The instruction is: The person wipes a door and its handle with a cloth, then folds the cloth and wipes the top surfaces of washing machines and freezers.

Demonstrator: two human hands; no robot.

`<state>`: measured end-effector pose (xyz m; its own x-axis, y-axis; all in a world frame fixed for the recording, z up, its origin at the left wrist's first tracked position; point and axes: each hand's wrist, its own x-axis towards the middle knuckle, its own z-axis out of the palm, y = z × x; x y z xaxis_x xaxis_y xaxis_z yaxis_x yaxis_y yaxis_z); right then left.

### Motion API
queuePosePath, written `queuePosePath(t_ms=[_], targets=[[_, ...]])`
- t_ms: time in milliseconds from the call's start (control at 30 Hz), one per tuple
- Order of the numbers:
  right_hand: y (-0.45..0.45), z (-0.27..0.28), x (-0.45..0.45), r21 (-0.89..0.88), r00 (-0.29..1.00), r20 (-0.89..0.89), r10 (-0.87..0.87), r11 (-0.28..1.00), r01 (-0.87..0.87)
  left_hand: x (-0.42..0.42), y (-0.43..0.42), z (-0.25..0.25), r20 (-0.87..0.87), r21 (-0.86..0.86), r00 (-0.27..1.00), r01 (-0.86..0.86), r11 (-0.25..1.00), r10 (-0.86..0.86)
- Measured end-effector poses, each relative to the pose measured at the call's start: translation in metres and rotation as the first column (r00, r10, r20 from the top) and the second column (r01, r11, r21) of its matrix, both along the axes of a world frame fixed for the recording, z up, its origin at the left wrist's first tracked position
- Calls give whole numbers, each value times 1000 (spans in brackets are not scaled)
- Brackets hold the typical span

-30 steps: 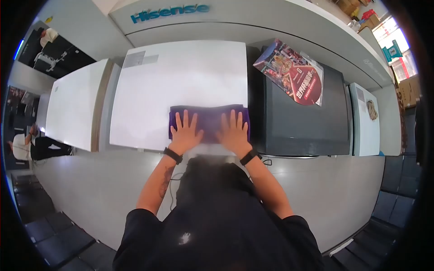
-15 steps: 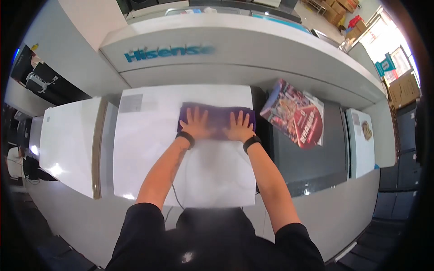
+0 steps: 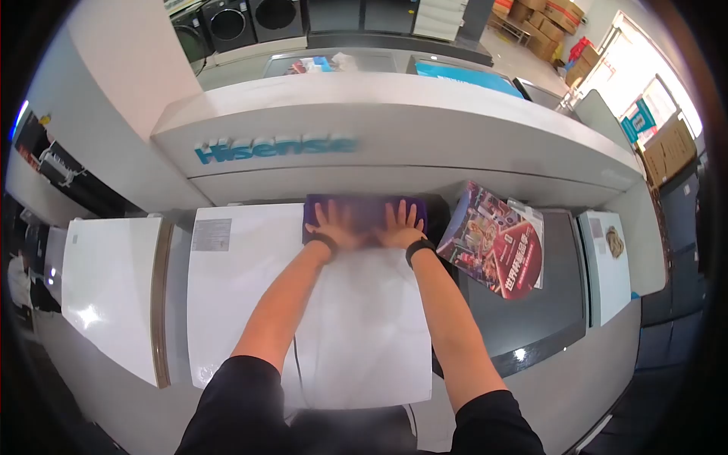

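Observation:
A purple cloth [image 3: 365,211] lies spread along the far edge of a white appliance top [image 3: 250,303]. Both palms press down on it, side by side. My left hand [image 3: 339,230] rests flat on the cloth's left half, its fingers spread and pointing away from me. On the right half, my right hand [image 3: 400,227] lies the same way, fingers apart. Haze in the picture blurs the inner side of each hand and the cloth between them. Dark bands circle both wrists.
Brochures [image 3: 497,243] lie on a dark grey appliance top [image 3: 516,334] to the right. Another white appliance [image 3: 114,296] stands at left. Beyond rises a white ledge with a Hisense sign [image 3: 277,148]. A thin cable [image 3: 297,364] runs down near my left arm.
Both hands have slid the cloth forward, away from me, to the far edge of the white top. My view has tilted upward, showing more of the room behind the ledge.

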<state>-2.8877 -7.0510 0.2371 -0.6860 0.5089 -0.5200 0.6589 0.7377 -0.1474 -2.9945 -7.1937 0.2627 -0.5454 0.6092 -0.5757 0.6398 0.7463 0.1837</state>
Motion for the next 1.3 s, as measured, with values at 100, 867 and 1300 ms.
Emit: queuePosePath(t_ms=[100,867,1300], targets=[[3,-5,-1,41,1000,-2,-13,999,13,-6,4,-8,-12,-4,1000,-2,1000,1],[-205,-41,228,236,990,-139,16,972,17,177,-208,-36,-86,121,989,126,985,-117],[-302,-32,332,79,988,-150,27,997,-16,303,-326,-42,-46,167,996,86,982,-79]])
